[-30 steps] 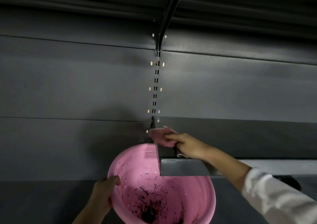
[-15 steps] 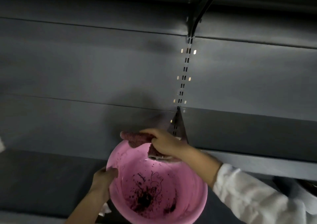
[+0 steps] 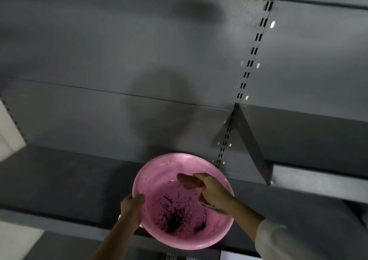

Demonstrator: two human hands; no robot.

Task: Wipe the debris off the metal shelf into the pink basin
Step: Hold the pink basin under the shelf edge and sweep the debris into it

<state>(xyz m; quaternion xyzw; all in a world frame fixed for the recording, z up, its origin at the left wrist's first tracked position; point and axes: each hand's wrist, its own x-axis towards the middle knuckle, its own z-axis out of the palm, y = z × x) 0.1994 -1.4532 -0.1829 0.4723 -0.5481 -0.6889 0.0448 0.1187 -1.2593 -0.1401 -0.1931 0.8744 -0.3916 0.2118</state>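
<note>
Since a second ago the right hand [image 3: 214,193] has carried its clenched cloth [image 3: 189,181] off the metal shelf [image 3: 318,182] over the pink basin [image 3: 151,172], left hand [image 3: 132,205] clasping its near-left rim; shake it low, inside the rim.

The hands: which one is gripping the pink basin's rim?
The left hand grips the pink basin at its left rim; the right hand holds a cloth over it.

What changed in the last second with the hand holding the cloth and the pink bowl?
The right hand carried the pink cloth off the end of the metal shelf and leftward over the pink basin, where it now hangs above the dark debris. The left hand kept its grip on the basin's rim, and the cloth stayed in the right hand's fingers.
</note>
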